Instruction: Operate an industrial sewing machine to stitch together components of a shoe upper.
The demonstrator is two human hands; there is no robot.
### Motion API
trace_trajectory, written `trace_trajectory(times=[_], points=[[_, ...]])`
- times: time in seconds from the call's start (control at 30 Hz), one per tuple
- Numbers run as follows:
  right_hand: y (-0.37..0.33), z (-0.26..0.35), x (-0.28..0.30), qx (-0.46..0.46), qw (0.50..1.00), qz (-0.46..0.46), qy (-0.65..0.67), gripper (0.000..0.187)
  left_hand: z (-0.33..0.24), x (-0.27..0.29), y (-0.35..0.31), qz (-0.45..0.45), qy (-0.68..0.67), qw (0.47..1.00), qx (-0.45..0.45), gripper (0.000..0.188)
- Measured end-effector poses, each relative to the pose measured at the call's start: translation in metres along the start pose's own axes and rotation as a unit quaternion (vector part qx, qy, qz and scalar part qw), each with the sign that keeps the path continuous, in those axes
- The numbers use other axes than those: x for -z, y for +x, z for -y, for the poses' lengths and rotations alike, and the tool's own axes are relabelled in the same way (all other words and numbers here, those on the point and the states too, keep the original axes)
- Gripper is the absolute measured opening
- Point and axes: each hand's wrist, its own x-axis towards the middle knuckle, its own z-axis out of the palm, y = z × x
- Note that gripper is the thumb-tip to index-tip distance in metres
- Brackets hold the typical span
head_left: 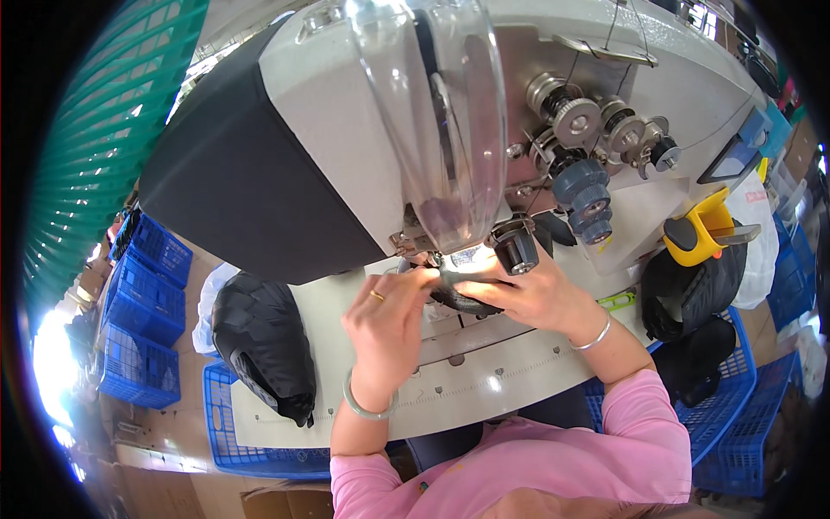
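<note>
Tight under the sewing machine (363, 130) head; bare table (484, 372) only toward the near edge; black bundle (264, 346) hanging over the left edge; blue crates (143, 303) beyond. Left hand (385, 324) and right hand (536, 298) pinching a dark curved fabric piece (462, 294) right at the needle; glossy, partly hidden by fingers.

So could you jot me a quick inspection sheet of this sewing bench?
Surface: pale sewing table, lit under the needle.
Job's things: small dark piece under the sewing machine, behind a clear guard.
Clutter: black fabric pile at left, yellow tool and more dark pieces at right.
Grippers: left hand and right hand both pinch the piece.
Cables: thin thread near the tension discs.
Surroundings: blue crates, green mesh.
</note>
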Motion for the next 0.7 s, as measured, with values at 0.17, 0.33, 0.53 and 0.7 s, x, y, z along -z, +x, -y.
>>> trace_trajectory(times=[0.17,0.33,0.53,0.7], points=[[-0.003,0.002,0.001,-0.035,0.999,0.021,0.030,0.033,-0.010,-0.003,-0.009,-0.015,0.085,0.994,-0.067,0.029],[-0.001,0.002,0.000,-0.047,0.997,0.001,0.058,0.034,-0.012,-0.006,-0.011,-0.013,0.114,0.990,-0.085,0.032],[-0.003,0.002,-0.004,-0.029,0.999,-0.021,0.022,0.033,-0.013,-0.006,-0.008,-0.006,0.109,0.991,-0.080,0.033],[-0.004,0.005,-0.008,-0.035,0.999,-0.025,0.014,0.033,-0.009,-0.004,-0.008,0.022,0.139,0.986,-0.084,0.031]])
